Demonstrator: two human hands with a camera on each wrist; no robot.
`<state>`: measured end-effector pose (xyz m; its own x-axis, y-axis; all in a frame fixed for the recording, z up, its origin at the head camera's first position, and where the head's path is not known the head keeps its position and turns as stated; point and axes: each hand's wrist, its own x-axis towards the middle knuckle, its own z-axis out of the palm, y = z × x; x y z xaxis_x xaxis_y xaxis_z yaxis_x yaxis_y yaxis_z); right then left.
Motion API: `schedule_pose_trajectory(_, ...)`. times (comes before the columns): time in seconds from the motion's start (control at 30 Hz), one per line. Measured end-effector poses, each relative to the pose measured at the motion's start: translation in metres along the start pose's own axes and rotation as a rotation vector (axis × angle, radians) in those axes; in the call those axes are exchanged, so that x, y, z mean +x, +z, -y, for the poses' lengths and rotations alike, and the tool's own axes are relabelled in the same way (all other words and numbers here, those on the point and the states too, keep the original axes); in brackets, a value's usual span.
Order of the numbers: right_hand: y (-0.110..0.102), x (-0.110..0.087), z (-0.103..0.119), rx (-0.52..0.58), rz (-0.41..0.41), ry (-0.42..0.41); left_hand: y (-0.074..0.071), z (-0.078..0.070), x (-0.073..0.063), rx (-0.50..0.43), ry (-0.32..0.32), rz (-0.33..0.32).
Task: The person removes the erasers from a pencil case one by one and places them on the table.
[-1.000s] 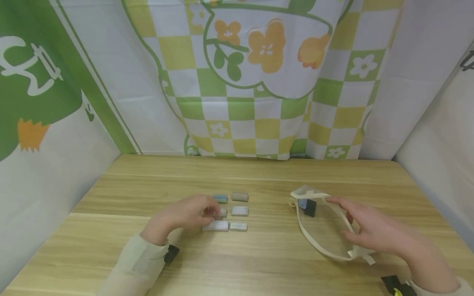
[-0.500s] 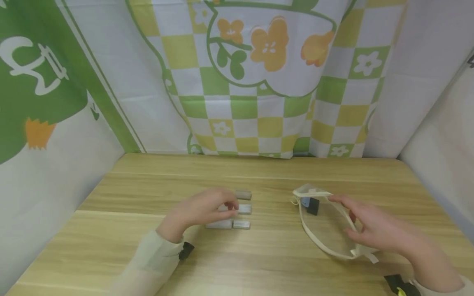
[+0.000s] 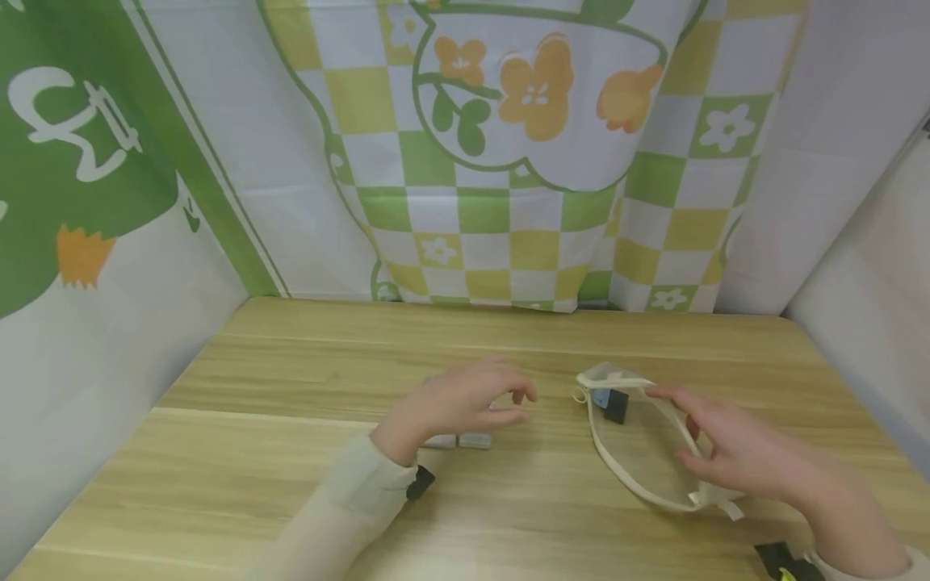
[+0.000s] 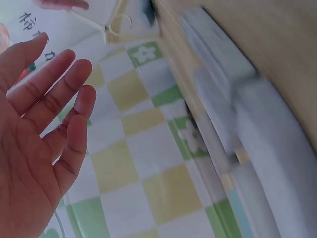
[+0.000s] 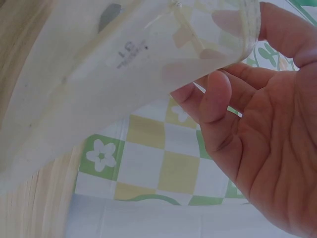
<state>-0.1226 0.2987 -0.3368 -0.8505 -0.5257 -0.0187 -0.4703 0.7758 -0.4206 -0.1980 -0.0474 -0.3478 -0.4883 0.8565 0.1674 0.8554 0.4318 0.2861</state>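
Observation:
My left hand point(image 3: 465, 399) hovers over small rectangular blocks, reaching past them to the right. In the left wrist view its fingers are loosely bent and hold nothing. Two pale blocks point(image 3: 475, 440) show below that hand; it covers most of the others. Large and blurred in the left wrist view, a white block point(image 4: 277, 148) lies end to end with a greyish block point(image 4: 218, 49). My right hand point(image 3: 734, 440) grips the edge of a see-through zip pouch point(image 3: 617, 476), whose mouth gapes. Inside the pouch are a light-blue piece point(image 3: 601, 397) and a black piece point(image 3: 616, 407).
A wood-grain table point(image 3: 254, 484) carries everything. Behind it hangs a checked, flowered curtain point(image 3: 483, 210). White cloth walls stand at both sides. A small ring point(image 3: 579, 394) hangs at the pouch's left corner.
My left hand has moved right, from the left blocks across to beyond the right ones. The right hand and the pouch have stayed in place. The head view has shifted slightly.

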Motion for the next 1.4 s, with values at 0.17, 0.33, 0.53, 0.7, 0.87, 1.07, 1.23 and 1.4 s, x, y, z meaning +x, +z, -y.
schedule_pose_trajectory(0.17,0.0,-0.001,-0.001,0.002,-0.005,-0.006,0.003,-0.009,0.014,-0.006,0.033,0.02)
schedule_pose_trajectory(0.33,-0.001,-0.001,-0.002,-0.015,-0.019,-0.011,0.007,-0.016,0.026,0.021,0.062,0.024)
schedule_pose_trajectory(0.53,0.001,-0.002,-0.001,-0.01,-0.031,-0.013,0.013,-0.017,0.046,0.004,0.124,-0.02)
schedule_pose_trajectory(0.7,0.004,-0.003,-0.002,-0.026,-0.052,-0.032,0.017,-0.019,0.058,-0.029,0.153,-0.029)
schedule_pose_trajectory(0.87,0.005,-0.004,-0.003,-0.015,-0.058,-0.027,0.021,-0.022,0.069,-0.019,0.162,-0.011)
schedule_pose_trajectory(1.07,0.003,-0.004,-0.002,-0.019,-0.045,-0.021,0.026,-0.032,0.084,-0.033,0.176,0.088)
schedule_pose_trajectory(1.23,0.002,-0.003,-0.002,-0.049,-0.047,-0.026,0.032,-0.042,0.092,-0.036,0.108,0.194)
schedule_pose_trajectory(1.4,0.0,-0.002,0.0,-0.049,-0.025,-0.016,0.041,-0.048,0.101,-0.036,0.048,0.253)
